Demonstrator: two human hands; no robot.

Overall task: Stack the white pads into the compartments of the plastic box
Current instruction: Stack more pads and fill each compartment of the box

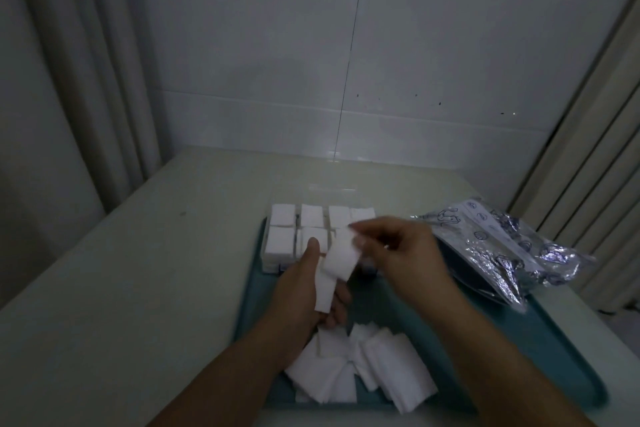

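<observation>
white pads (341, 262) pinched between left hand (311, 291) and right hand (398, 253), just short of the plastic box (277, 241) straight ahead

Held pads (337, 265): white, above your tray.
Loose pads (367, 367): heaped nearest you.
Plastic box (277, 263): clear, compartments filled.
</observation>
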